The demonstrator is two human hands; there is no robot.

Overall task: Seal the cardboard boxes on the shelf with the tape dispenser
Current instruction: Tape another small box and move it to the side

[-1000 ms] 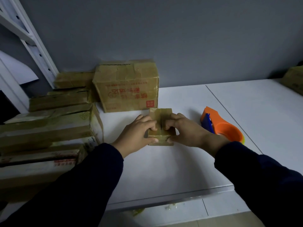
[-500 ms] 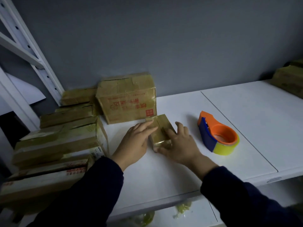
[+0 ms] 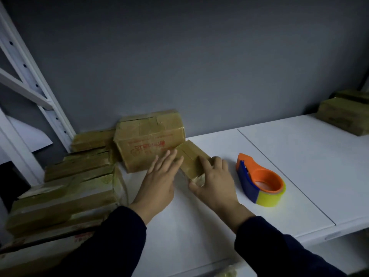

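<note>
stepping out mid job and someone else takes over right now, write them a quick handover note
Left grip: open, straight fingers at the left side of the small brown cardboard box.
Right grip: on that box, fingers bent over its right edge, thumb on its near end.
Orange and blue tape dispenser: untouched on the white shelf, right of both hands.
Done: small box looks taped, beside the large brown carton.
Left: brown boxes at far right; their seals cannot be judged.

Single head-worn wide-angle view, looking forward and down onto white shelf (image 3: 279, 156) at close range; grey wall (image 3: 199, 66) fills upper half; left sleeve (image 3: 111, 246) and right sleeve (image 3: 279, 246) enter from bottom edge.
</note>
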